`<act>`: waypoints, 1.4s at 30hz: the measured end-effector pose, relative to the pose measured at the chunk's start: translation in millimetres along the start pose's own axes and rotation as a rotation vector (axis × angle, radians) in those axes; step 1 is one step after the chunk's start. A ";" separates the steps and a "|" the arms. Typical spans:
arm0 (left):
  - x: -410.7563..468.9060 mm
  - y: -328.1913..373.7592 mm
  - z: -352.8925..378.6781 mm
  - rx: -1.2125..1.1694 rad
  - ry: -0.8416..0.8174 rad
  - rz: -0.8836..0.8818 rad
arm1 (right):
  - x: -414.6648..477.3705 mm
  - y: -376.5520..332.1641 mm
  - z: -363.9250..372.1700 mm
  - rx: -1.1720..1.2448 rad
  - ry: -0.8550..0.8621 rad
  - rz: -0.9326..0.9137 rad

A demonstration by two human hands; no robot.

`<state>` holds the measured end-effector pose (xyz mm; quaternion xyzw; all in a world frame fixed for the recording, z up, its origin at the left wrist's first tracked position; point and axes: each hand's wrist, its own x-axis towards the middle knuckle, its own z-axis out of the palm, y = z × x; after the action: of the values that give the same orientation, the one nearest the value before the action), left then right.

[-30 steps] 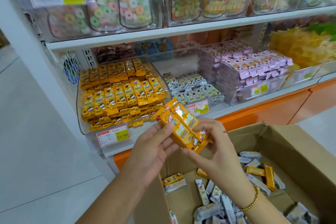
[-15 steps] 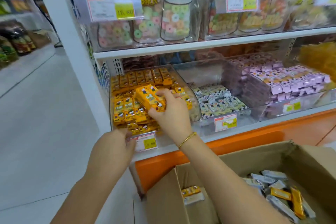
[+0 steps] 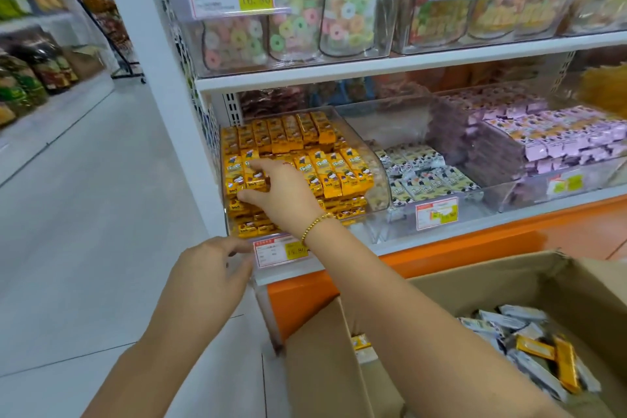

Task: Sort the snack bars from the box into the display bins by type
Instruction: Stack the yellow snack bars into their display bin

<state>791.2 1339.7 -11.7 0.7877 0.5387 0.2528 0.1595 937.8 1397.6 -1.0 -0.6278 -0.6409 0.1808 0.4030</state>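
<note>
Right hand point(image 3: 285, 193) inside far-left clear bin point(image 3: 376, 176), thumb and fingers pinching yellow bars point(image 3: 252, 178) atop stacked rows, left hand point(image 3: 210, 268) curled against bin front beside price label point(image 3: 281, 251), grip indeterminate, box point(image 3: 543, 278) near right.

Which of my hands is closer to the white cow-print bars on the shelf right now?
Right. The right hand is on the yellow snack bars in the bin beside the white cow-print bars; the left hand is lower, by that bin's price tag.
</note>
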 end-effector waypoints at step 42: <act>-49.4 24.4 214.8 0.214 -0.947 -0.138 | -201.0 385.6 66.0 -0.212 -0.597 0.729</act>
<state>918.0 1289.3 -186.6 0.7905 0.4809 -0.2010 0.3216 1120.1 1281.1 -383.9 -0.7698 -0.4817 0.4163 0.0457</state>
